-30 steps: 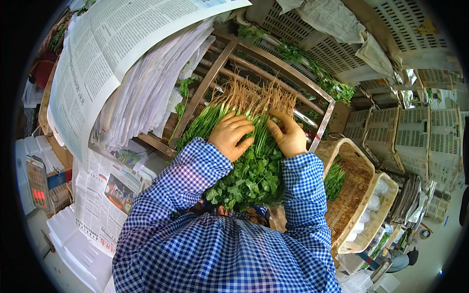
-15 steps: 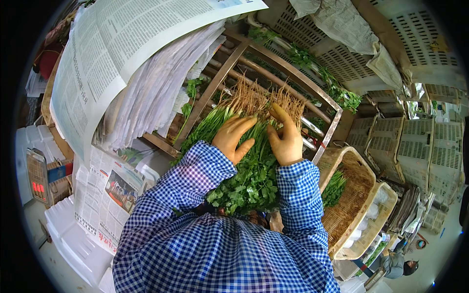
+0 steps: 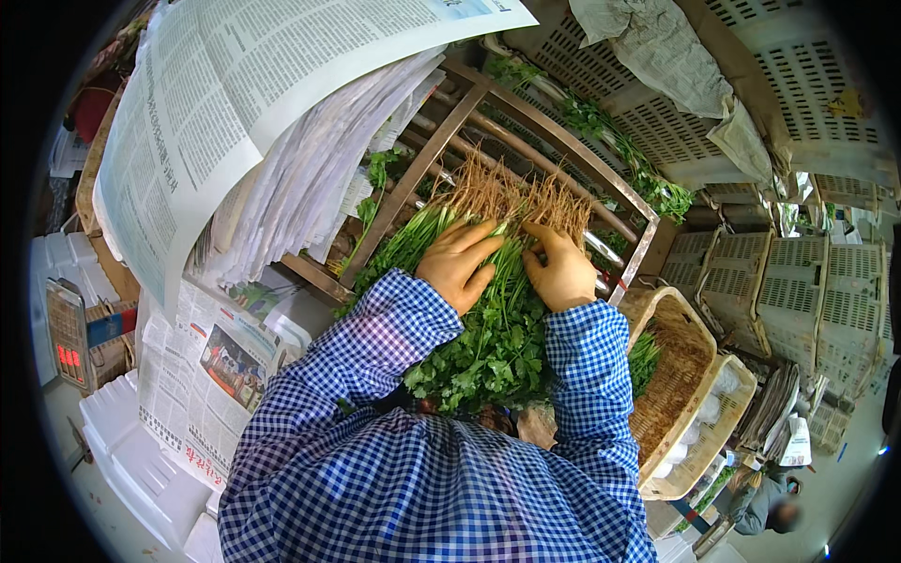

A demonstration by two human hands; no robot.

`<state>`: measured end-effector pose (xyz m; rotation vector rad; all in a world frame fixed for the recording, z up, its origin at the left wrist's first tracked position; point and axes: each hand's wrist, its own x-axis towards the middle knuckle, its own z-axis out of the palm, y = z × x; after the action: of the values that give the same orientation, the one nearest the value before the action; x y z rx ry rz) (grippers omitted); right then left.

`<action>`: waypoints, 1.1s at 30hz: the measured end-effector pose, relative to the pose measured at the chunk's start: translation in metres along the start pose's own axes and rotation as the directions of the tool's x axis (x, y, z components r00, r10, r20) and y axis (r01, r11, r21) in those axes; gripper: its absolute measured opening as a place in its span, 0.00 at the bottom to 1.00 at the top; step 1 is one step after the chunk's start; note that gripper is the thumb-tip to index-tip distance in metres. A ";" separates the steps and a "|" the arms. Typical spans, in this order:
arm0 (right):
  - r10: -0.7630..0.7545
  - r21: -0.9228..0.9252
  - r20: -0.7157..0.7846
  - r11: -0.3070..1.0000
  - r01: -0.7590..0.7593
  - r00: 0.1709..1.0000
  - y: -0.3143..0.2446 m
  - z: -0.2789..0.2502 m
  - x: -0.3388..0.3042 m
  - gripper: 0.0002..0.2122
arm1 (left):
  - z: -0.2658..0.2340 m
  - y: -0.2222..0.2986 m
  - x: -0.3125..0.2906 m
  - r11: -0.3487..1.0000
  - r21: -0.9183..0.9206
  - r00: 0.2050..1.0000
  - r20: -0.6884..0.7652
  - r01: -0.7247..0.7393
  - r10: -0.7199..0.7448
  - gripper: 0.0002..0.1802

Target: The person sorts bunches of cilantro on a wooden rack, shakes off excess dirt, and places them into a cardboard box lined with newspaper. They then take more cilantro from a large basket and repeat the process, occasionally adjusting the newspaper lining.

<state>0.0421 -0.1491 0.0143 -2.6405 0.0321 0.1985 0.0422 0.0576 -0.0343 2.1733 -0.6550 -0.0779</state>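
A bundle of coriander [image 3: 483,361] lies in front of me, leaves toward my body and brown roots [image 3: 493,195] pointing away. It rests on a brown metal rack [image 3: 410,178] with several bars. My left hand [image 3: 460,266] lies across the stems on the left, fingers stretched out and thumb apart. On the right side of the bundle, my right hand [image 3: 563,270] touches the stems just below the roots. Its fingers are extended and slightly bent, with the thumb set apart. Stems under both palms are hidden.
A tall stack of newspapers [image 3: 314,159] stands left of the rack, its top sheet curling over. White foam boxes [image 3: 141,460] sit lower left. To the right are a brown-stained basket [image 3: 671,385], another basket [image 3: 737,385] with white rolls, and plastic crates [image 3: 737,281]. A person [image 3: 762,507] is farther off.
My right hand has moved slightly right and its fingers have come down onto the stems. The left hand stays on the bundle. The view has shifted slightly.
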 end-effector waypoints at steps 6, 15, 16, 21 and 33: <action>0.016 0.030 0.056 0.999 -0.018 0.998 0.002 -0.002 0.008 0.15 | 0.005 -0.005 0.001 0.980 0.160 0.993 0.048 -0.118 0.111 0.23; -0.045 -0.091 0.018 0.995 0.046 0.999 -0.009 -0.004 0.003 0.20 | -0.003 0.004 0.003 0.991 0.136 0.996 0.085 0.016 -0.028 0.35; -0.063 -0.123 -0.002 0.990 0.063 0.998 -0.008 -0.002 0.002 0.19 | -0.006 0.010 0.005 0.986 0.158 0.991 0.111 0.057 -0.075 0.35; -0.058 0.152 -0.378 0.981 0.124 0.924 -0.001 0.006 -0.006 0.14 | -0.001 0.000 0.000 0.994 0.013 0.991 0.077 0.104 -0.105 0.30; 0.184 -0.302 0.292 0.949 -0.091 0.939 -0.029 -0.010 0.022 0.24 | -0.007 0.005 0.005 0.992 0.013 0.984 0.130 0.125 -0.125 0.35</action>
<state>0.0670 -0.1277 0.0334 -2.8580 0.0893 0.7251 0.0464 0.0571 -0.0250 2.2260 -0.5913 -0.2879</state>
